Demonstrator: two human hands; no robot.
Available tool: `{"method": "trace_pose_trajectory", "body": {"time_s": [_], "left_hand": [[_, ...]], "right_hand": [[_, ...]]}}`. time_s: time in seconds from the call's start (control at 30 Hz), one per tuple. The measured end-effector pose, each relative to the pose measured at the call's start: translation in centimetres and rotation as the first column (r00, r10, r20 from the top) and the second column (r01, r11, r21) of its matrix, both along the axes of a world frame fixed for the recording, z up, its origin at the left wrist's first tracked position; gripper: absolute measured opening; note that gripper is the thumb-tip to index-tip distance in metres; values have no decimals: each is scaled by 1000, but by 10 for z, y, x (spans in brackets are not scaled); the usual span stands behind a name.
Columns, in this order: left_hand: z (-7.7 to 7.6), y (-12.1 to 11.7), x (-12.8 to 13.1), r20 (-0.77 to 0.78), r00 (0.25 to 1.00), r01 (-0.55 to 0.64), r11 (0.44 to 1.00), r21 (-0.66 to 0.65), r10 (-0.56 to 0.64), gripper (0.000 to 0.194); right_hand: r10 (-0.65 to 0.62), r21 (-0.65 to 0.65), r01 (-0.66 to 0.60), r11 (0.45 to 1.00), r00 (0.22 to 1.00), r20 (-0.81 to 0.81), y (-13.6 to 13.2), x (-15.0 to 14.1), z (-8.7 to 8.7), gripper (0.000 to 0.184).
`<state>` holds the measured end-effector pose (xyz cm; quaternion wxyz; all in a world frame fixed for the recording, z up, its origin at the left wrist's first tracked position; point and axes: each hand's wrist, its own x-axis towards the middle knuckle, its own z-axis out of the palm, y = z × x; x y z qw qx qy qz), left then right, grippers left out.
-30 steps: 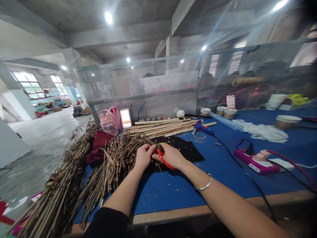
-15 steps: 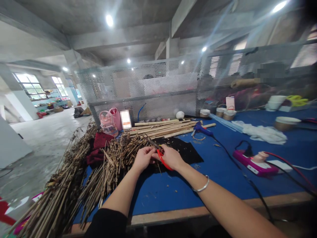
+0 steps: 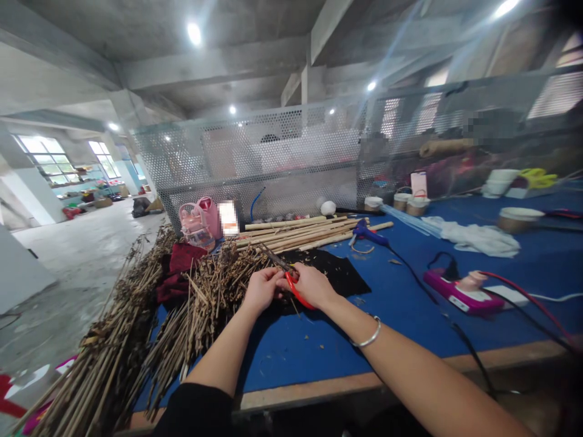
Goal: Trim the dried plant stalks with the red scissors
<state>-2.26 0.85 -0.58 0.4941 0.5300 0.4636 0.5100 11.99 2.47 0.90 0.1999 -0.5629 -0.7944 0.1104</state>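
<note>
My right hand (image 3: pixel 311 286) is closed round red-handled scissors (image 3: pixel 294 286), whose dark blades point up and left over a black cloth (image 3: pixel 339 272). My left hand (image 3: pixel 260 289) is pinched on a thin dry twig right beside the scissor blades. Both hands meet at the right edge of a heap of dry brown twigs (image 3: pixel 214 285) lying on the blue table (image 3: pixel 401 309). A silver bangle (image 3: pixel 364 337) sits on my right wrist.
A long bundle of dry stalks (image 3: pixel 113 346) overhangs the table's left end. Pale bamboo sticks (image 3: pixel 300 233) lie behind the cloth, with a blue glue gun (image 3: pixel 371 235). A pink power strip (image 3: pixel 458 294) with cables lies to the right. A perforated metal screen (image 3: pixel 273 164) backs the table.
The view has drifted slightly left. My hands stay together at the twig with the scissors, with only small shifts.
</note>
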Motion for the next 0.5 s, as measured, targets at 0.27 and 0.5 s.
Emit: {"method": "trace_pose_trajectory", "body": {"time_s": [0.27, 0.5], "left_hand": [[0, 0, -1, -8, 999, -38, 999, -6, 38, 31], [0, -1, -1, -26, 1000, -16, 999, 38, 17, 30]], "right_hand": [[27, 29, -28, 999, 999, 29, 3, 3, -3, 52], [88, 89, -87, 992, 996, -9, 0, 3, -2, 55]]}}
